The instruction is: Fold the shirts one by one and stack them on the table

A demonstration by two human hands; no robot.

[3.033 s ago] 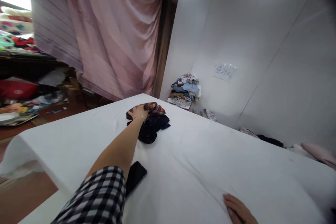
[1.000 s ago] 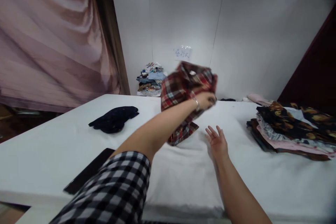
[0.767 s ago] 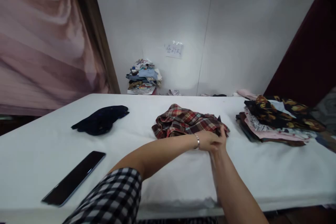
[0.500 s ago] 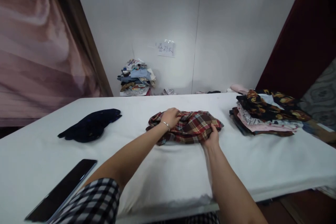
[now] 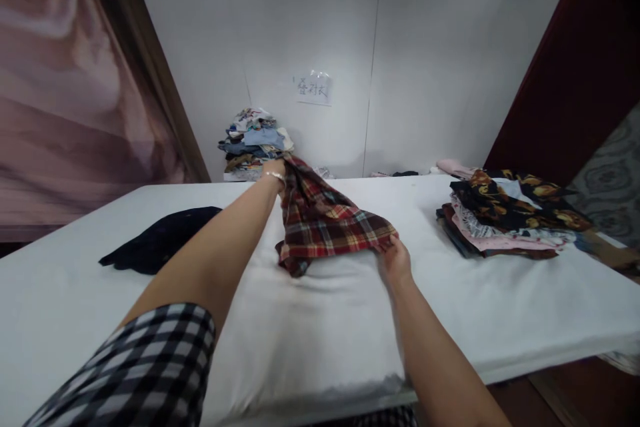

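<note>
A red and dark plaid shirt [image 5: 333,223] stretches between my two hands over the white-covered table [image 5: 310,340]. My left hand [image 5: 275,172], with a bracelet at the wrist, is closed on the shirt's far left end and holds it raised above the table. At the near right corner, my right hand [image 5: 395,259] pinches the shirt's edge between thumb and fingers, low over the cloth. The shirt's lower left part hangs down and touches the table. Part of my left hand's grip is hidden by fabric.
A dark navy garment [image 5: 160,240] lies at the left, partly behind my left arm. To the right is a stack of folded clothes [image 5: 505,217]. A tall clothes pile [image 5: 255,140] stands beyond the far edge, and a paper sign [image 5: 314,89] hangs on the wall.
My left hand has moved up, away and to the left, lifting one end of the shirt. The bunched shirt has opened out. My right hand has shifted slightly left and keeps its hold.
</note>
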